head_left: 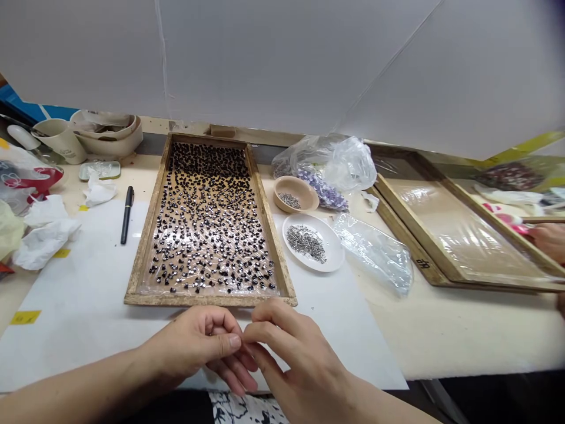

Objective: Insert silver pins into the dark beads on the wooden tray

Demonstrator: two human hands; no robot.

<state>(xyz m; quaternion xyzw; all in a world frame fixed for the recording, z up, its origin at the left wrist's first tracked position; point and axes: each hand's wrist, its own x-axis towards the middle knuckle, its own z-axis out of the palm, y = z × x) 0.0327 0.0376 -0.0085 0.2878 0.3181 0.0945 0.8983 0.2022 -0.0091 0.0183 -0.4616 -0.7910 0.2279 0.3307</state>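
My left hand (pixel 200 344) and my right hand (pixel 293 353) meet at the near edge of the table, fingertips pinched together over the white paper sheet (pixel 83 294). Whatever they pinch is too small to make out. Just beyond them lies a long wooden tray (pixel 143 247) lined with clear film and covered with several small dark beads (pixel 207 224). Right of the tray, a white dish (pixel 335 250) holds a heap of small metal pins (pixel 306 241), and a tan bowl (pixel 306 189) holds more.
A black pen (pixel 127 213) lies left of the tray. Crumpled tissues (pixel 44 235) and cups (pixel 62 140) crowd the far left. Clear plastic bags (pixel 375 250) and a bag of purple beads (pixel 324 191) lie right of the dishes. Another person's hand (pixel 549 240) rests by a second wooden tray (pixel 430 268).
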